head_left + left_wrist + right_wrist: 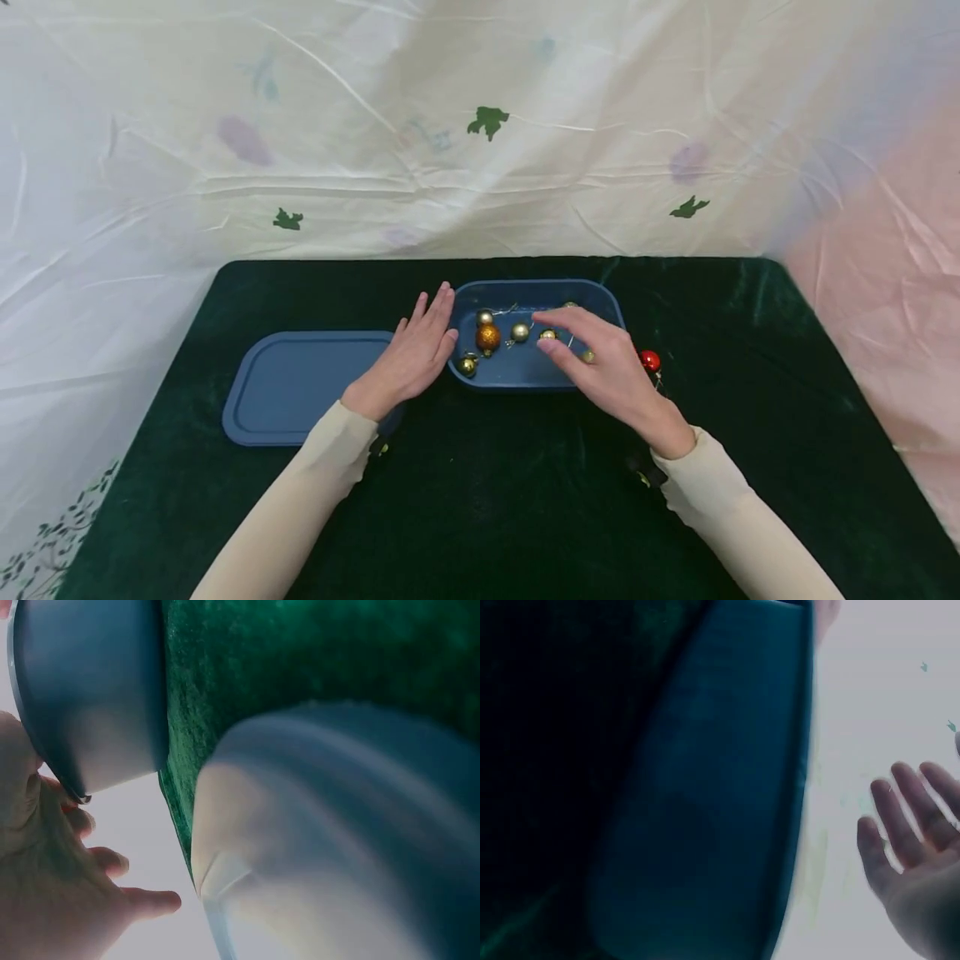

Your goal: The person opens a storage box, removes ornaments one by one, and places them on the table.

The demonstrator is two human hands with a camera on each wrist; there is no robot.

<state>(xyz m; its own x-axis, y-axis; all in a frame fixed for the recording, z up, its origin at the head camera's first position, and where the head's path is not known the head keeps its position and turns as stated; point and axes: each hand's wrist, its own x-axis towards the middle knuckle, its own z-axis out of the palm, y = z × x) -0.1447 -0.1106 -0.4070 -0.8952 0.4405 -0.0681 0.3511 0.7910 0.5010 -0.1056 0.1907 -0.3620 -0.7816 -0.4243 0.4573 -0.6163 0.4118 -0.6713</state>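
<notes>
A blue rectangular box [517, 371] with rounded corners stands at the table's middle. Inside lie several small bauble ornaments, among them an orange glittery bauble [487, 337], a silvery bauble [520, 332] and a gold bauble [467, 365]. My left hand [408, 354] rests against the box's left rim, fingers straight. In the left wrist view its fingers reach past the box wall [90, 690]. Over the right half of the box hovers my right hand [600, 358], thumb and index finger apart, partly hiding baubles. The right wrist view shows its fingers [889, 817] spread, holding nothing.
To the left lies a flat blue lid [300, 387], partly under my left forearm and hand. A red bauble [650, 360] sits on the dark green cloth [510, 500] just right of the box. A pale printed curtain [375, 183] hangs behind the table.
</notes>
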